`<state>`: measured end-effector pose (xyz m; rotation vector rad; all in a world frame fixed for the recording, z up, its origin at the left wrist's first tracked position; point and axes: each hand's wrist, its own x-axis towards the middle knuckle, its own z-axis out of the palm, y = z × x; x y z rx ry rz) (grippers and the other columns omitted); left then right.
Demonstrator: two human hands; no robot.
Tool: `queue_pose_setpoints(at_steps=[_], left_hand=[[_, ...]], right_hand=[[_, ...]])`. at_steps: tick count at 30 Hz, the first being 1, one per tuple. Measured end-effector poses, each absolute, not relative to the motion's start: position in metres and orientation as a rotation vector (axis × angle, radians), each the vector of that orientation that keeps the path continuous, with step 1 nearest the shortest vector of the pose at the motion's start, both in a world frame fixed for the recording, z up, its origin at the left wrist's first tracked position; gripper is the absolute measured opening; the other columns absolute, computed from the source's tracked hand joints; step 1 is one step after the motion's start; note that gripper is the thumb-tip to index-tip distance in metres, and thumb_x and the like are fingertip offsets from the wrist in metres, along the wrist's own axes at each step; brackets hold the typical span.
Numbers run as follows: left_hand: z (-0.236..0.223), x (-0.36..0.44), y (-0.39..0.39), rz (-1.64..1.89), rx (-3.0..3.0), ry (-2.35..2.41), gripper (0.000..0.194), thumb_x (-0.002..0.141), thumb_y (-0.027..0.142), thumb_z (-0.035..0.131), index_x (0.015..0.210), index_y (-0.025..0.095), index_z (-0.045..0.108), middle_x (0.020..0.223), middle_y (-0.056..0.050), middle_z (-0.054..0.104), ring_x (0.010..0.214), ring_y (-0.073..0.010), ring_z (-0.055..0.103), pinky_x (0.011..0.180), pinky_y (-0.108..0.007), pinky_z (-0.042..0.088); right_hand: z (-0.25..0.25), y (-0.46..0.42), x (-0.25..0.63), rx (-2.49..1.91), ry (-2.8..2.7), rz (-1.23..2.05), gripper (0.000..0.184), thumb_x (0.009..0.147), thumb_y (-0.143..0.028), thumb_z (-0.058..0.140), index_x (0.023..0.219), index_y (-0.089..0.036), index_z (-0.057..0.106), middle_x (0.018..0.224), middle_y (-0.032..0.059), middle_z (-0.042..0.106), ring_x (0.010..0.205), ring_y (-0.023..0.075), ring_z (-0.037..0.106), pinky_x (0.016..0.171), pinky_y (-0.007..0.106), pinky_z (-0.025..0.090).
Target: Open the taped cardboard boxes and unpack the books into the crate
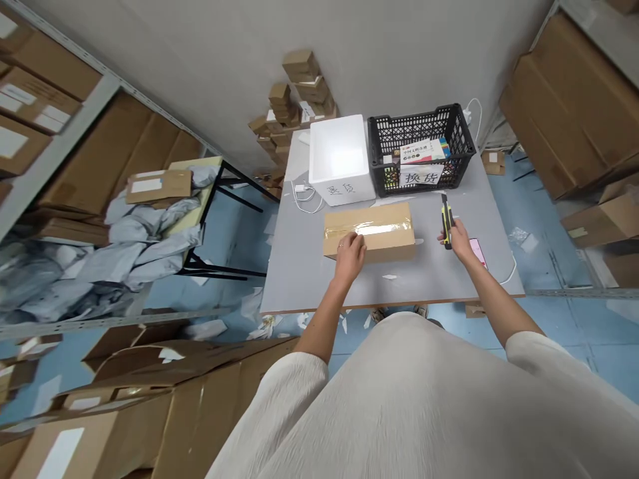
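A closed cardboard box (384, 229) lies lengthwise on the grey table, with shiny clear tape running along its top. My left hand (350, 256) rests on the box's near left part, its fingers curled and pressed against the cardboard; the undersides of the fingertips are hidden. To the right of the box, my right hand (456, 238) is wrapped round a yellow and black utility knife (446, 223). The knife points away from me, apart from the box. Beside my right wrist lies a phone (478, 253) with a pink screen, partly covered by the arm.
A white foam bin (342, 179) and a black plastic crate (387, 179) holding books stand along the back of the table (299, 286). Grey parcels (130, 256) fill a side table and shelf at left. Large cartons (574, 100) stand at right. Paper scraps litter the blue floor.
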<state>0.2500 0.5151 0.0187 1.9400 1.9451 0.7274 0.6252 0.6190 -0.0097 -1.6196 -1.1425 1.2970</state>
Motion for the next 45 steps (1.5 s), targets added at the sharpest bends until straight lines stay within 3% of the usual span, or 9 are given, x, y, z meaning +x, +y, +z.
queue_pose_setpoints(at_steps=[4,7,10,14,17,33,40,45], left_hand=[[0.020,0.239,0.507,0.756,1.945,1.971,0.035,0.107,0.027,0.051,0.134,0.025,0.073,0.147,-0.019,0.067,0.144,-0.0375,0.059,0.124,-0.057,0.047],[0.023,0.226,0.503,0.758,1.952,2.050,0.036,0.108,0.027,0.051,0.138,0.025,0.070,0.149,-0.018,0.067,0.148,-0.0371,0.057,0.128,-0.058,0.042],[0.027,0.212,0.503,0.691,1.964,2.133,0.042,0.109,0.027,0.048,0.147,0.022,0.066,0.157,-0.020,0.064,0.154,-0.0371,0.053,0.130,-0.058,0.039],[0.027,0.201,0.502,0.617,1.986,2.141,0.047,0.111,0.025,0.045,0.154,0.019,0.064,0.160,-0.019,0.064,0.153,-0.0359,0.055,0.128,-0.054,0.041],[0.021,0.199,0.495,0.618,2.015,2.108,0.049,0.112,0.026,0.044,0.156,0.018,0.064,0.162,-0.018,0.065,0.153,-0.0351,0.057,0.128,-0.053,0.041],[0.008,0.199,0.478,0.727,2.042,2.025,0.046,0.115,0.031,0.048,0.156,0.020,0.066,0.161,-0.017,0.066,0.156,-0.0327,0.055,0.126,-0.051,0.042],[0.006,0.199,0.480,0.738,2.045,2.022,0.045,0.115,0.031,0.048,0.155,0.019,0.066,0.161,-0.016,0.067,0.155,-0.0323,0.056,0.125,-0.050,0.043],[0.006,0.198,0.482,0.739,2.049,2.024,0.045,0.115,0.031,0.049,0.155,0.020,0.067,0.160,-0.017,0.067,0.155,-0.0330,0.056,0.125,-0.051,0.044]], right_hand=[[0.040,0.630,0.595,-1.474,-1.338,1.241,0.054,0.094,-0.078,0.066,0.112,-0.027,0.059,0.085,-0.0005,0.070,0.061,0.0153,0.064,0.056,0.027,0.053],[0.069,0.627,0.564,-1.390,-1.586,1.183,0.058,0.095,-0.081,0.066,0.111,-0.025,0.067,0.088,0.0025,0.074,0.063,0.0167,0.064,0.058,0.030,0.054],[0.090,0.620,0.528,-1.335,-1.916,1.058,0.051,0.101,-0.071,0.063,0.113,-0.023,0.076,0.096,0.0058,0.080,0.078,0.0226,0.072,0.073,0.035,0.059],[0.107,0.618,0.480,-1.220,-2.295,0.861,0.042,0.106,-0.051,0.060,0.130,-0.022,0.080,0.125,0.0104,0.084,0.111,0.0310,0.077,0.099,0.041,0.059],[0.112,0.620,0.449,-1.175,-2.528,0.747,0.039,0.109,-0.043,0.058,0.133,-0.023,0.081,0.136,0.0115,0.083,0.122,0.0332,0.076,0.104,0.042,0.057],[0.120,0.614,0.380,-1.179,-2.979,0.463,0.041,0.116,-0.040,0.053,0.143,-0.021,0.078,0.142,0.0132,0.080,0.126,0.0301,0.074,0.099,0.034,0.052],[0.131,0.618,0.371,-1.192,-3.075,0.394,0.038,0.115,-0.038,0.052,0.135,-0.019,0.080,0.124,0.0148,0.083,0.109,0.0302,0.074,0.085,0.033,0.046],[0.137,0.621,0.364,-1.193,-3.130,0.349,0.038,0.115,-0.035,0.053,0.138,-0.018,0.078,0.125,0.0158,0.081,0.108,0.0297,0.072,0.083,0.033,0.043]])
